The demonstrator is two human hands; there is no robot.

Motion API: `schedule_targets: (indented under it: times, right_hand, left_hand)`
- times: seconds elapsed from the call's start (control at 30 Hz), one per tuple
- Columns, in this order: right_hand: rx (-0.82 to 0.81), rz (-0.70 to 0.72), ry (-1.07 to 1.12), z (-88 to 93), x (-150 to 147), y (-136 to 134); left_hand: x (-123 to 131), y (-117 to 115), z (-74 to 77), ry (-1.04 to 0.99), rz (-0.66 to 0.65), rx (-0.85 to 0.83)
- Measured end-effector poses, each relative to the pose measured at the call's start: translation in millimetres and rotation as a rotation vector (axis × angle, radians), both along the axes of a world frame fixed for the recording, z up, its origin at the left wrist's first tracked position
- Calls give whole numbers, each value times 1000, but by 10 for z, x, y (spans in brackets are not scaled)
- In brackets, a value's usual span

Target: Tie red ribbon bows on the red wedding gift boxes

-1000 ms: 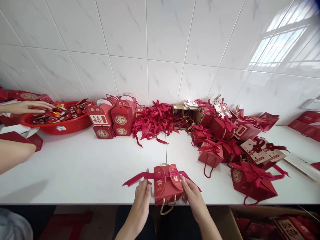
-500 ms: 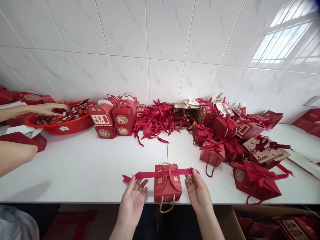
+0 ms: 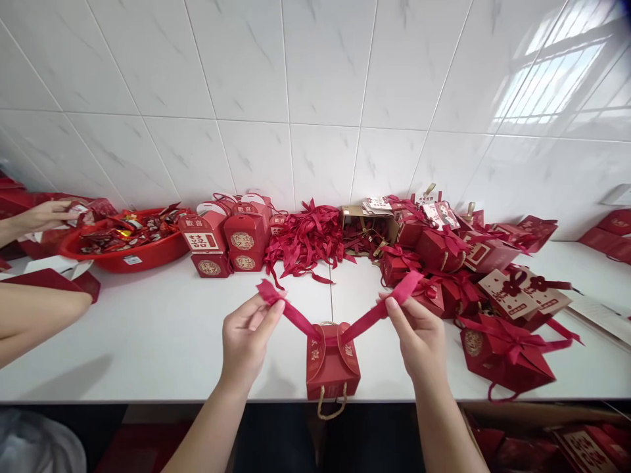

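A small red gift box [image 3: 333,368] with gold lettering and a twisted cord handle [image 3: 331,415] stands near the table's front edge. A dark red ribbon [image 3: 367,320] runs through the box's top flaps, and both its ends are raised in a V. My left hand [image 3: 246,335] pinches one end between thumb and fingers, to the left of the box. On the other side, my right hand [image 3: 419,328] is closed on the opposite end. Neither hand touches the box itself.
Behind are a heap of loose ribbons [image 3: 308,240], stacked red boxes [image 3: 204,243] and a red basin [image 3: 133,263] of wrapped sweets. Ribboned boxes [image 3: 507,355] crowd the right side. A co-worker's hand [image 3: 46,215] holds a wrapped item at left. A carton [image 3: 542,417] sits below the table.
Both my hands have risen and moved apart, lifting the ribbon from nearly level into a V. The co-worker's hand has left the basin, moving left with a wrapped item.
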State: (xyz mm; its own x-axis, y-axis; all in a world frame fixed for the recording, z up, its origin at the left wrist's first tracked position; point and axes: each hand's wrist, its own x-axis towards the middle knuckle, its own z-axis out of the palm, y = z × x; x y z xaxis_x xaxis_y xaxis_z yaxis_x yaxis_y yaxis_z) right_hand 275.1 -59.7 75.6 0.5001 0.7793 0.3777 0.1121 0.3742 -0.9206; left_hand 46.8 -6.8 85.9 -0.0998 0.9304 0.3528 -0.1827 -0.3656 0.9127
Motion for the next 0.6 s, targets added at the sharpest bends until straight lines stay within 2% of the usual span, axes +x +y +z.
schedule_targets:
  times: [0.13,0.27,0.43,0.6]
  right_hand:
    - [75,114,-64,254,-34,111]
    - [87,236,-96,392,-82,176]
    - [139,259,-63,489,-111,199]
    - [166,302,-123,540,-98,203]
  left_hand:
    - [112,60,278,171,-96,123]
    - [204,83,462,255,-133,189]
    - [257,99,586,239,-168,203]
    - [294,107,617,149,-212,193]
